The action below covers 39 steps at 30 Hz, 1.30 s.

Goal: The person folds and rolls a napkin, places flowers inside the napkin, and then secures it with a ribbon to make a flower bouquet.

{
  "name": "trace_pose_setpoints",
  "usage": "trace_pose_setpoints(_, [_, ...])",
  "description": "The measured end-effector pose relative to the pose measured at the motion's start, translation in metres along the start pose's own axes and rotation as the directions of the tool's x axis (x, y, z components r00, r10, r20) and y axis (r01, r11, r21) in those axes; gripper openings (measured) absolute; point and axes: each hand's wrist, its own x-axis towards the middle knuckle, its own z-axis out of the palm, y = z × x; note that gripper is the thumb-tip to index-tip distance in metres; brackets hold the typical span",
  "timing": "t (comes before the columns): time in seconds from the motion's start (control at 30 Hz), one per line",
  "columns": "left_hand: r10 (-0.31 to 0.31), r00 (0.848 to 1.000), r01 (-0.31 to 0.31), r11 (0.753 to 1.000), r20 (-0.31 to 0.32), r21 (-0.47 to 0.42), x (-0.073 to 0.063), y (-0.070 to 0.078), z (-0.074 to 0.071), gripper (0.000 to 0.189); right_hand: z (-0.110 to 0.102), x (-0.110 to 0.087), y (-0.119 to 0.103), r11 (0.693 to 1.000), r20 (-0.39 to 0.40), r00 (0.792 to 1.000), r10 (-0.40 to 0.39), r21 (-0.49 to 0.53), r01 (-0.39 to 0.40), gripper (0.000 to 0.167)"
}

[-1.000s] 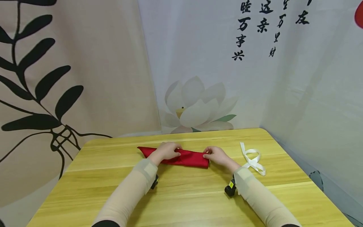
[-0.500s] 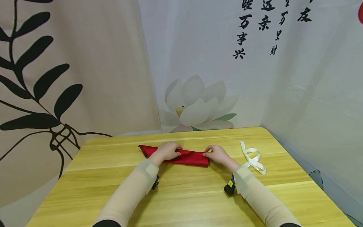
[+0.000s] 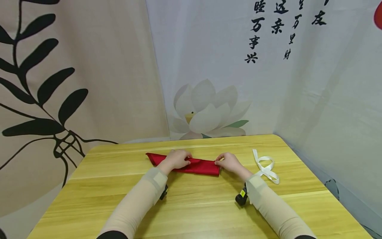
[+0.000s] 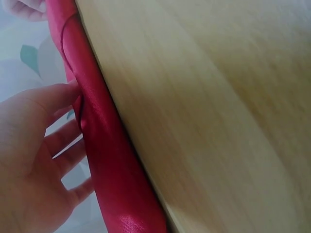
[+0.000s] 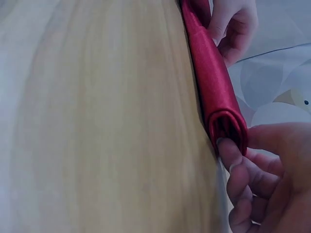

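Note:
A red satin cloth [image 3: 203, 166], rolled into a flattened tube, lies across the far half of the table. Its left end tapers to a point. My left hand [image 3: 176, 158] pinches the far edge near the middle; in the left wrist view the thumb of that hand [image 4: 29, 141] presses on a fold, with the fingers behind. At the right end, my right hand [image 3: 229, 162] pinches the roll. The right wrist view shows the layered open end of the cloth [image 5: 214, 73], where a fingertip of the right hand [image 5: 277, 179] tucks inside and the thumb lies against the outside.
A white ribbon [image 3: 265, 170] lies in a loop to the right of my right hand. The wooden table [image 3: 197, 212] has a rounded far right corner. Printed fabric [image 3: 119, 73] hangs behind its far edge. A small black camera [image 3: 241, 199] hangs under the right wrist.

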Motion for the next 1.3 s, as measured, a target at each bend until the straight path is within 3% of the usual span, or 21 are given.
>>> trace_pose_setpoints(0.23, [0.018,1.0,-0.017,0.999,-0.025,0.033,-0.005,-0.002,0.003,0.024,0.003,-0.001,0.003,0.999,0.017,1.0,0.021,0.045,-0.022,0.011])
trace_pose_setpoints(0.57, [0.069,0.998,-0.069,0.997,-0.011,0.037,-0.03,-0.006,0.002,0.037,0.002,-0.002,0.004,1.0,0.006,1.0,0.015,-0.007,-0.015,0.014])
trace_pose_setpoints(0.93, [0.065,0.997,-0.068,0.995,0.043,0.067,-0.056,-0.008,0.0,0.04,0.002,-0.003,0.004,0.996,-0.006,0.999,-0.035,-0.086,0.035,0.016])
trace_pose_setpoints(1.3, [0.027,0.998,-0.03,0.999,0.054,0.043,-0.065,-0.016,-0.001,0.038,0.002,-0.013,-0.005,0.984,0.048,0.994,-0.094,-0.149,0.1,0.005])
